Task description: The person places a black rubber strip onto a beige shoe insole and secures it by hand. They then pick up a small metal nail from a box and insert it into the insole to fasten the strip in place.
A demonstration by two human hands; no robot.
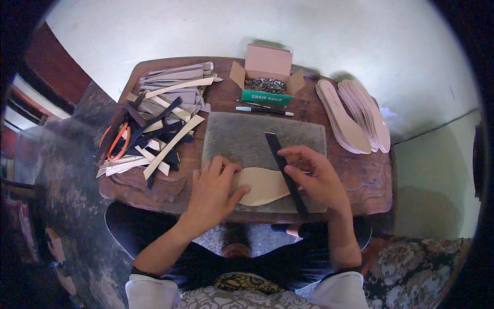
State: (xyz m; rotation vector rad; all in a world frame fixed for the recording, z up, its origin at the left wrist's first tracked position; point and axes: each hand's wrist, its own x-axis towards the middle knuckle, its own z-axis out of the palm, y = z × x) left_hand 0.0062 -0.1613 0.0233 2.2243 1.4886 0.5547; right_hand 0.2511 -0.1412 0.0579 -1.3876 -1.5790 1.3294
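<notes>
A tan shoe insole (262,186) lies flat on a worn grey board (247,136) in the middle of the table. My left hand (213,188) rests over its left end, fingers spread and thumb by its edge, so that end is hidden. Between the thumb and fingers of my right hand (316,177) is a long black strip (276,150), pinched near its middle. The strip slants across the insole's right part, its upper end pointing away from me and its lower end near the table's front edge.
A small green cardboard box (265,97) stands open with many metal nails (266,85) inside. In front lies a pen (264,110). Stacked insoles (342,118) sit at right. Pale strips (177,82), black strips (157,118) and orange-handled scissors (121,141) crowd the left.
</notes>
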